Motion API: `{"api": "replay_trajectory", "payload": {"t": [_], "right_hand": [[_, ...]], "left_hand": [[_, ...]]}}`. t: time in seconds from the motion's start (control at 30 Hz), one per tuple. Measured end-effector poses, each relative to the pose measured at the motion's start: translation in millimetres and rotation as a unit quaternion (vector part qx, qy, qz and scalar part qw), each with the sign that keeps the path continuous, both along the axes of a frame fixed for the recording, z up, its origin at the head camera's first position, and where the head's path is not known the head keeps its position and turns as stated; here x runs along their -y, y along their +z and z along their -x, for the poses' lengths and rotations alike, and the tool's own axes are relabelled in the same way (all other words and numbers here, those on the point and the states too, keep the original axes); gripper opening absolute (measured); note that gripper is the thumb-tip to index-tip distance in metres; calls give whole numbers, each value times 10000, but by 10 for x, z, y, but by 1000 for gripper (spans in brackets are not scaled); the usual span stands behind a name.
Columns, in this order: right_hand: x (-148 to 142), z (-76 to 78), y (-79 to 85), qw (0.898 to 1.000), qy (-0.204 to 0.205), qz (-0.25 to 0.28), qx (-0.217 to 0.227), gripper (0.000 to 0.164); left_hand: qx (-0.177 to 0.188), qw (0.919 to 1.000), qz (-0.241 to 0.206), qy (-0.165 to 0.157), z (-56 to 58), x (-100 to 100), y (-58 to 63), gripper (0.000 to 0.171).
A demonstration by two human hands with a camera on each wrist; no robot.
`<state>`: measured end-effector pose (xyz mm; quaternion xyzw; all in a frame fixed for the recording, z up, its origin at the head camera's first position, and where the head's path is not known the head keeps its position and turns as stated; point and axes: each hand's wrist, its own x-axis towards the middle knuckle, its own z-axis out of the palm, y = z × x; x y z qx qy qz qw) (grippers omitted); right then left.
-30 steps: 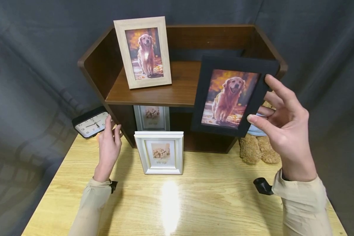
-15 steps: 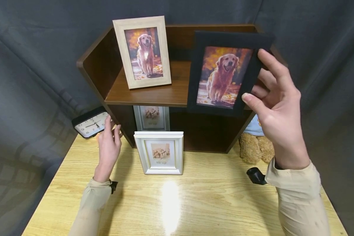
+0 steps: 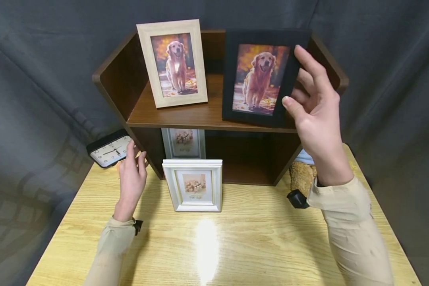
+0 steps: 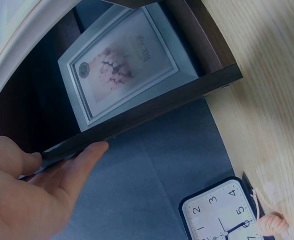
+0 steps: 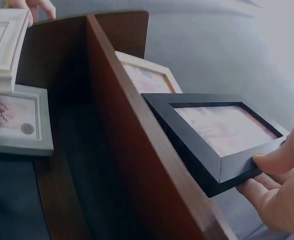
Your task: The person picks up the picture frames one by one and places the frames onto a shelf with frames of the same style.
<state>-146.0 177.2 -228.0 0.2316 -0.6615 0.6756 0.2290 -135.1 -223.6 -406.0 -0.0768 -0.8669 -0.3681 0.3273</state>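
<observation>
Pinching the black frame [image 3: 255,79] by its right border at the upper shelf's [image 3: 186,115] front, a sound hold for something seemingly light, stiff and perhaps glass-fronted, the right hand [image 3: 318,107] matched the left hand [image 3: 132,176], closed round the side panel [image 3: 125,75].

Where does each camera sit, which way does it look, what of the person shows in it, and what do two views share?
Head: on the head, facing forward and down at the shelf; left hand, right hand and both sleeves show.
Left wrist: on that wrist, facing the shelf's side, grey frame and clock; left hand shows.
Right wrist: on that wrist, facing the black frame; right hand shows, with some left fingers at the top.
Head and right wrist share the black frame.
</observation>
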Motion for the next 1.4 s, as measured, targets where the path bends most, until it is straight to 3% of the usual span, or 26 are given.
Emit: {"api": "replay_trajectory", "payload": {"t": [0.3,0.57,0.87,1.1,1.4], "right_hand": [[48,231,9,9991,-322,-114,249,73],[56,398,-4,9994,-172,-66,287,72],[52,515,-2,9979,-146,-163,617,73],[35,535,1,9971,287,-60,706,73],[42,495,-9,9961,364,-93,797,69]], "left_hand": [[45,10000,-32,32,-12,0,-3,41],[31,10000,-24,44,-4,-12,-2,41],[-26,10000,-35,43,-4,-11,-1,41],[-14,9998,-199,-59,12,-8,-15,42],[-106,9998,-166,-93,54,4,-40,40]]}}
